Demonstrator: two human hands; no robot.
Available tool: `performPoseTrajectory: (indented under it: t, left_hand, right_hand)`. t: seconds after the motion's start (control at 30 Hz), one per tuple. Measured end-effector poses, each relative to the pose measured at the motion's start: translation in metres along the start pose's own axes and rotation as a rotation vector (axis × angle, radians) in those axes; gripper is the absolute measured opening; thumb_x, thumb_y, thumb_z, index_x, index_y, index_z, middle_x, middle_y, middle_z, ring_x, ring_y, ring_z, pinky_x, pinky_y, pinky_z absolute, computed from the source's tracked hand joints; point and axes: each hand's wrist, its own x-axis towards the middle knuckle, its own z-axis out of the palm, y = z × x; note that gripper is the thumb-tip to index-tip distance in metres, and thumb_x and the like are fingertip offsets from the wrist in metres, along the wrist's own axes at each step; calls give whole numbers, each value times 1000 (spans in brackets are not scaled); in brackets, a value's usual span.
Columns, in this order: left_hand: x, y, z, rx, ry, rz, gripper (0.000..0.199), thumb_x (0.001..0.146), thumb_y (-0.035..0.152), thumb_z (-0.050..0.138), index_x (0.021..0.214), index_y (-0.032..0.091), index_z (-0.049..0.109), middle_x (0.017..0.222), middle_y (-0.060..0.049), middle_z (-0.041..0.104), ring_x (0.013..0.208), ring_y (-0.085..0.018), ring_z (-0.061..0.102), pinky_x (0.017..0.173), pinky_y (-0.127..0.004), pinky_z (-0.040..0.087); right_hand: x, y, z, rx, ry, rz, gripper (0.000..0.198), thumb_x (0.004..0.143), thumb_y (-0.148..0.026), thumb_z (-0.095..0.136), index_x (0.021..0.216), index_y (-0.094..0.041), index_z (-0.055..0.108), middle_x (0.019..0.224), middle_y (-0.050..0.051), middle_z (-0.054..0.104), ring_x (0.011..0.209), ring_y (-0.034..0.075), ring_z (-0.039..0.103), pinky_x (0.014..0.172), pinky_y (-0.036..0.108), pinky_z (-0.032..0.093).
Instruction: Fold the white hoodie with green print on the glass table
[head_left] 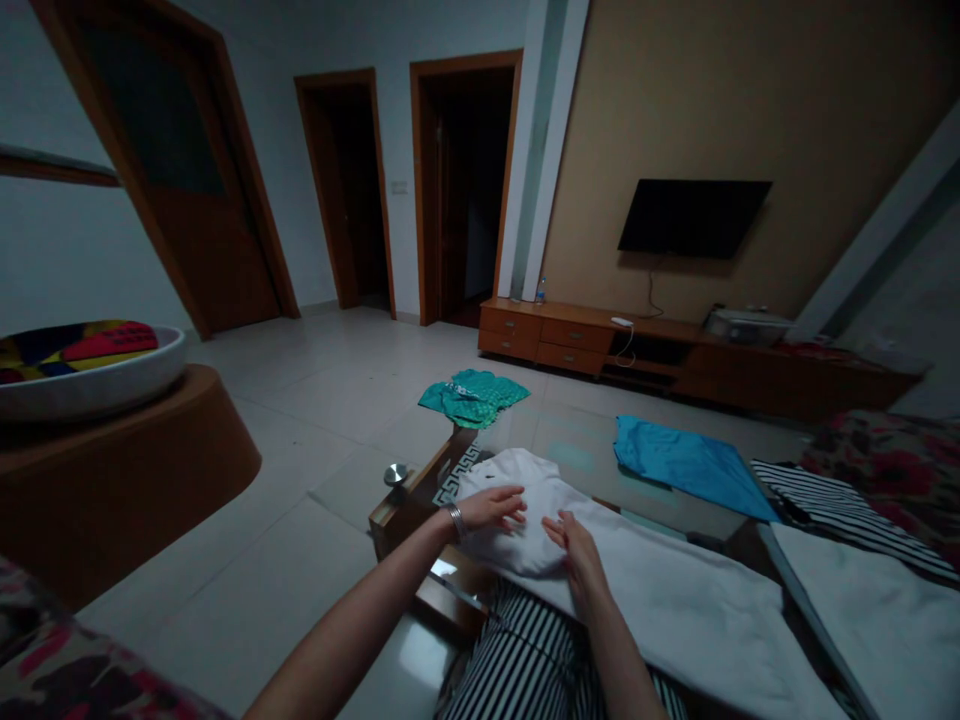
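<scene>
White trousers (667, 570) lie stretched along the glass-topped coffee table, their bunched end (517, 470) near the table's left side. Over that bunched part is my left hand (495, 508), wearing a bracelet, with its fingers apart. My right hand (574, 545) is just to the right of it, fingers also spread, above the same white cloth. Neither hand grips the fabric; whether the fingertips touch it I cannot tell. Black-and-white striped cloth (517, 650) covers my lap below the hands.
A crumpled green garment (476, 398) lies at the table's far left corner. Folded blue cloth (682, 460), striped cloth (847, 505) and another white garment (885, 610) lie to the right. A white basin (97, 385) stands on a brown support at left; a TV cabinet (562, 335) stands beyond.
</scene>
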Motion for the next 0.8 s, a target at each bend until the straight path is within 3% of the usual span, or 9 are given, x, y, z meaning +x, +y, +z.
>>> performPoseTrajectory:
  t: [0.1,0.2,0.33,0.43,0.53,0.67,0.8]
  left_hand:
    - [-4,-21,27,289,29,92,49,92,43,41,133,18,49,135,-11,53,122,-22,51,103,-35,41]
    - [-9,-25,35,436,21,162,43,91,42,41,124,19,58,131,-8,57,121,-22,52,104,-34,40]
    - [-12,-13,27,563,160,187,40,93,36,39,123,18,59,133,-9,56,124,-21,50,107,-35,37]
    - [-15,-12,23,767,298,157,41,94,36,39,130,24,54,144,-7,45,136,-25,34,112,-48,27]
    - [-19,-23,27,908,289,96,46,91,46,45,135,32,48,150,-3,35,141,-33,21,110,-61,20]
    - [-16,-33,36,953,275,56,47,89,54,45,130,34,52,149,-4,37,140,-36,21,108,-64,17]
    - [2,-31,41,957,378,110,48,90,55,41,132,33,49,148,-5,38,141,-32,20,111,-63,14]
  right_hand:
    - [-8,8,-29,22,-13,145,69,85,-63,33,130,-14,51,109,17,68,96,23,68,78,37,54]
    - [-16,9,-29,-179,-29,-20,56,76,-48,55,119,-14,60,105,14,69,95,24,67,82,35,53]
    - [-27,0,-18,-420,-15,-206,45,74,-33,52,112,-14,66,90,8,71,82,22,66,80,33,52]
    - [-33,-3,-17,-458,-25,-264,45,77,-29,46,115,-14,64,92,8,70,81,21,65,79,32,52]
    - [-31,3,-24,-558,-40,-292,38,76,-26,46,105,-16,69,98,9,70,87,22,65,84,34,50]
    - [8,-4,-34,-767,12,-310,34,77,-27,50,102,-17,70,102,11,70,93,25,64,88,37,48]
    - [82,-40,-16,-954,45,-425,35,84,-30,49,111,-13,66,116,14,64,110,25,58,99,36,42]
